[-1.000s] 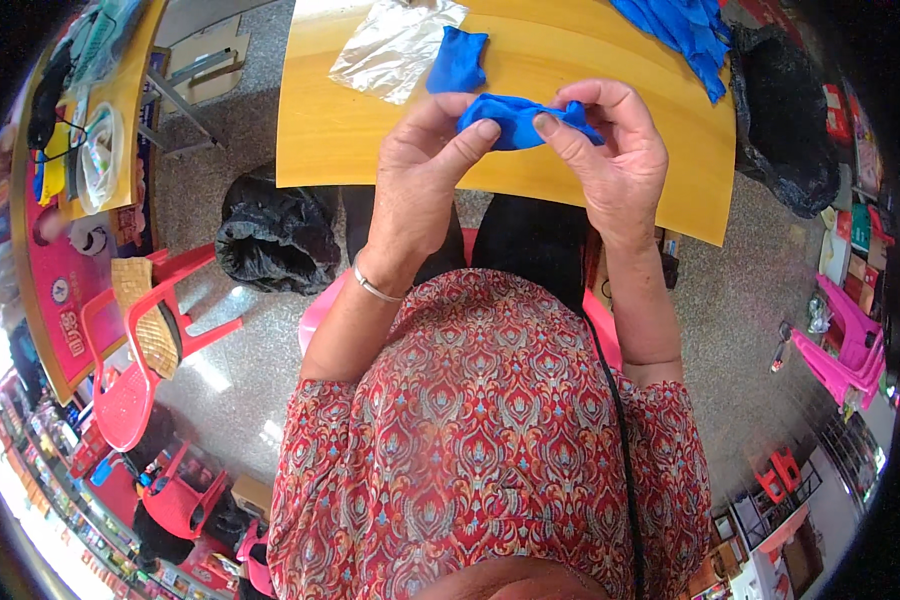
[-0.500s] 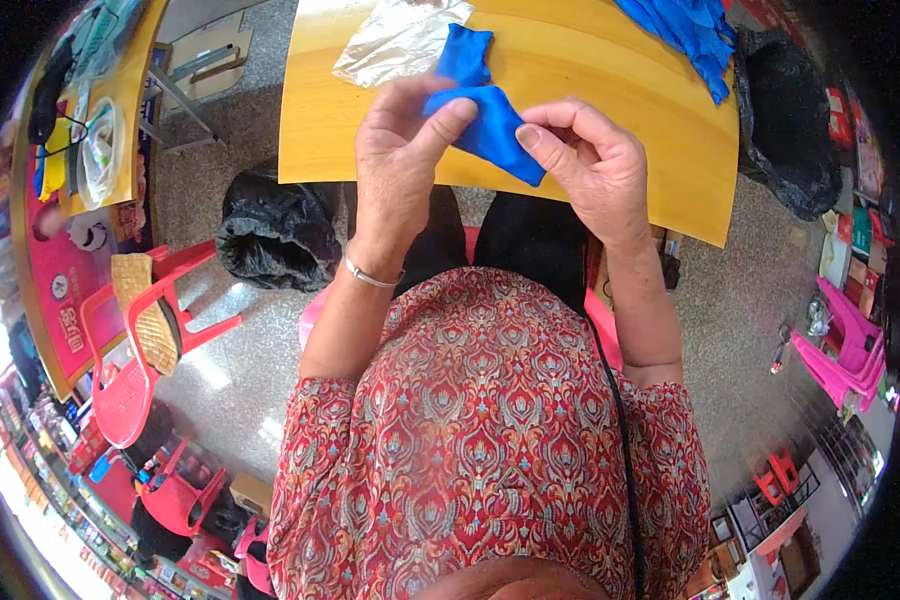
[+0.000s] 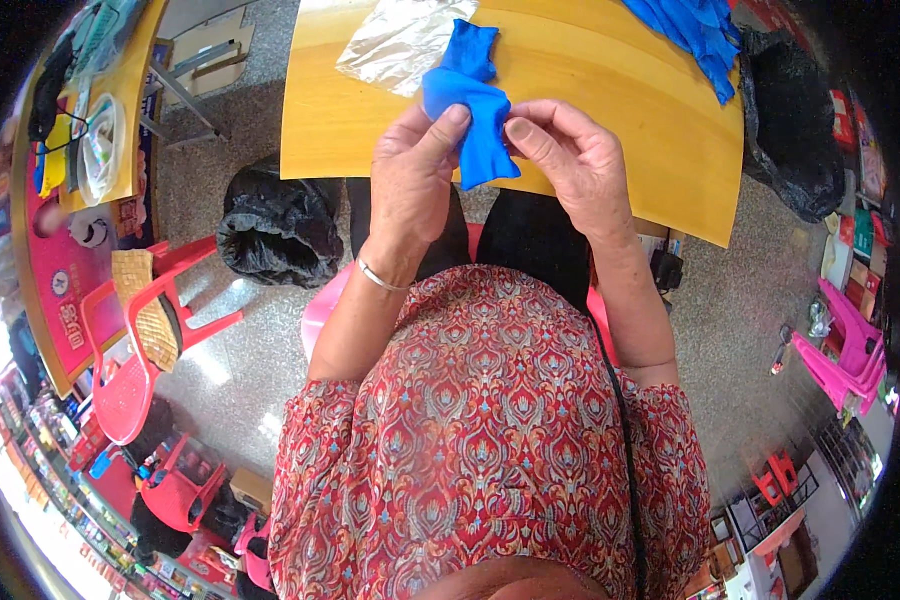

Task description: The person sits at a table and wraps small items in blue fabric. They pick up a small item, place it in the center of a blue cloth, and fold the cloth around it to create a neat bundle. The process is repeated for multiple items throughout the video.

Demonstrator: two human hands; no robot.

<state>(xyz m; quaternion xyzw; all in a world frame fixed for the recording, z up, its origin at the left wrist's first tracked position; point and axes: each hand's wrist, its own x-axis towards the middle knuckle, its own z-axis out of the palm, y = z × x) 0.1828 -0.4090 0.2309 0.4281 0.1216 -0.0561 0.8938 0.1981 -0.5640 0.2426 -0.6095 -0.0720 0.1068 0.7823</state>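
Between my hands, over the near edge of the yellow wooden table (image 3: 610, 130), is a small piece of blue fabric (image 3: 485, 140). My left hand (image 3: 415, 165) grips it, the thumb pressed on its front and the fingers behind it. At its right edge, my right hand (image 3: 570, 160) pinches the cloth between thumb and forefinger; the exact contact is partly hidden. Just beyond, a second blue fabric piece (image 3: 472, 48) lies on the tabletop, beside a crinkled clear plastic bag (image 3: 400, 50). A heap of blue fabric (image 3: 685, 35) rests at the table's far right corner.
Black plastic bags stand on either side of the table, one at the left (image 3: 275, 225) and one at the right (image 3: 785, 130). A red plastic chair (image 3: 125, 400) is at the left, and a pink stool (image 3: 845, 350) lies at the right. Another table (image 3: 145, 100) holds assorted items.
The held fabric has turned from slanting down to the right to hanging nearly straight down. My right hand has moved slightly left, closer to my left hand.
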